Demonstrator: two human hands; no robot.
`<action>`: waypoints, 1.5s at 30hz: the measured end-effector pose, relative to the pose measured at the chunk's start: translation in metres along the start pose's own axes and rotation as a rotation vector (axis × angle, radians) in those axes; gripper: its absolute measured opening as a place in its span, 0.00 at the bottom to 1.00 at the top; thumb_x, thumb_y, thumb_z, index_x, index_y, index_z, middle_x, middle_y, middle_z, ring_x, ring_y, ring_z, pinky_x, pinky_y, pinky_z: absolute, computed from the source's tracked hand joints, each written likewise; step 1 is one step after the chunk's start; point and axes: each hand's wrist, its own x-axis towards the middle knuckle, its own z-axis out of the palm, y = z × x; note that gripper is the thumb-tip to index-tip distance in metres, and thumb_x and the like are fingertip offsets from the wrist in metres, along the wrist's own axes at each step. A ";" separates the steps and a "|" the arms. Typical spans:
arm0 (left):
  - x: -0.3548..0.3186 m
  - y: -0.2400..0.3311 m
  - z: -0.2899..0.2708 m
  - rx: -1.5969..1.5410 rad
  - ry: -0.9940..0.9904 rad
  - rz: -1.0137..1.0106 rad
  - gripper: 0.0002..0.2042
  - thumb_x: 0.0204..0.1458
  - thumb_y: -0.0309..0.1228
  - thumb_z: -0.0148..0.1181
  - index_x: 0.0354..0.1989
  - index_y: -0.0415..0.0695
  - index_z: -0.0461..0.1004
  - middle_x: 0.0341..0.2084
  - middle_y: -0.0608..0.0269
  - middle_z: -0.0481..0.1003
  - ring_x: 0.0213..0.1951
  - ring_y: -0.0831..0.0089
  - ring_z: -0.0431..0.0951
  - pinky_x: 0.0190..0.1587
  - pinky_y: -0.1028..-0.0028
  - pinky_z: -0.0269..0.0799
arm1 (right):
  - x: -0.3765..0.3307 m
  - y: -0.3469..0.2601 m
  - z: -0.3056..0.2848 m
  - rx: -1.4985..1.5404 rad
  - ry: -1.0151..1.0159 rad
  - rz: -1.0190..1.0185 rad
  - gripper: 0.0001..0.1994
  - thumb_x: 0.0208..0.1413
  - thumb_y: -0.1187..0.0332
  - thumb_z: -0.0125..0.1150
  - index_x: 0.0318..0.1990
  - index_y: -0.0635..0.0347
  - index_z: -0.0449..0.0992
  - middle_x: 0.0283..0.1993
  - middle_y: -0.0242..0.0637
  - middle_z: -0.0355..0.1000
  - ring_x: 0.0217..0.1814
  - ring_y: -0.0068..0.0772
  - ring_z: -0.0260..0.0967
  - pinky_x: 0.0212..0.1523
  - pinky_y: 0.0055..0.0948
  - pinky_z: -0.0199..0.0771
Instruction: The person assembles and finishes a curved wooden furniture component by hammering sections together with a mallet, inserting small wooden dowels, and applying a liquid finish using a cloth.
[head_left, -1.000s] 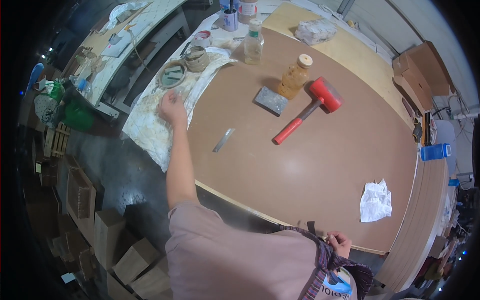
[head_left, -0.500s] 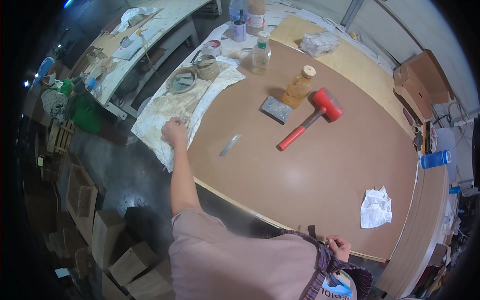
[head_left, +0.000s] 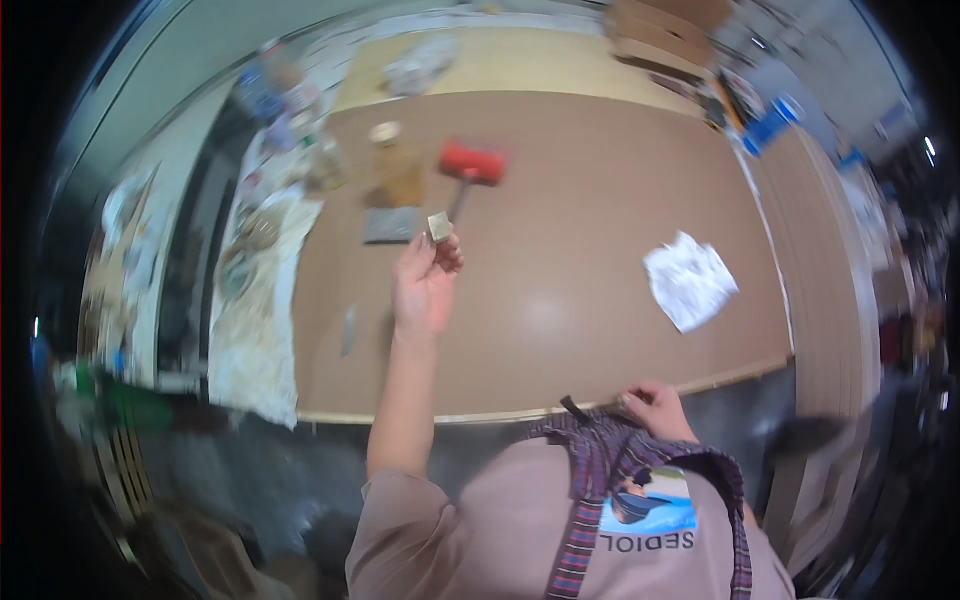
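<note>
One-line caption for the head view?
Left hand pinches a small block above the brown board; right hand stays low at its near edge.

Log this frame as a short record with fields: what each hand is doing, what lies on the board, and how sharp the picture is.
left hand: left hand raised over the brown board, pinching a small pale square piece in its fingertips
right hand: right hand at the board's near edge, by a plaid strap; what it grips cannot be told
on board: red mallet, grey flat block, amber bottle, crumpled white paper, slim metal tool
left of board: stained white cloth
image quality: motion-blurred, worst at left
</note>
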 end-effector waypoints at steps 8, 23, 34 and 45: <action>-0.053 -0.165 0.165 0.790 -0.607 -0.106 0.10 0.48 0.21 0.61 0.40 0.36 0.75 0.37 0.61 0.76 0.43 0.71 0.74 0.48 0.71 0.68 | -0.035 -0.042 -0.113 0.001 0.444 -0.489 0.10 0.49 0.74 0.63 0.40 0.67 0.76 0.36 0.34 0.70 0.37 0.22 0.68 0.38 0.23 0.69; -0.027 -0.415 0.281 1.872 -0.815 0.559 0.30 0.43 0.34 0.68 0.57 0.43 0.68 0.58 0.52 0.65 0.60 0.51 0.62 0.61 0.54 0.56 | -0.196 0.118 -0.427 0.046 0.830 -0.403 0.09 0.47 0.77 0.66 0.38 0.62 0.79 0.33 0.33 0.73 0.31 0.21 0.70 0.30 0.21 0.70; 0.006 -0.468 0.305 1.628 -0.369 0.302 0.22 0.52 0.23 0.58 0.57 0.36 0.67 0.50 0.51 0.71 0.51 0.62 0.72 0.54 0.66 0.66 | -0.259 0.212 -0.632 0.162 1.502 -0.304 0.11 0.52 0.79 0.60 0.44 0.69 0.78 0.38 0.31 0.75 0.39 0.16 0.70 0.41 0.16 0.68; -0.067 -0.623 0.613 1.241 -1.060 0.403 0.21 0.46 0.19 0.62 0.52 0.38 0.72 0.46 0.57 0.71 0.50 0.65 0.72 0.53 0.70 0.66 | -0.235 0.242 -0.722 -0.099 1.629 -0.294 0.12 0.46 0.73 0.65 0.38 0.69 0.79 0.30 0.31 0.75 0.29 0.15 0.68 0.32 0.18 0.70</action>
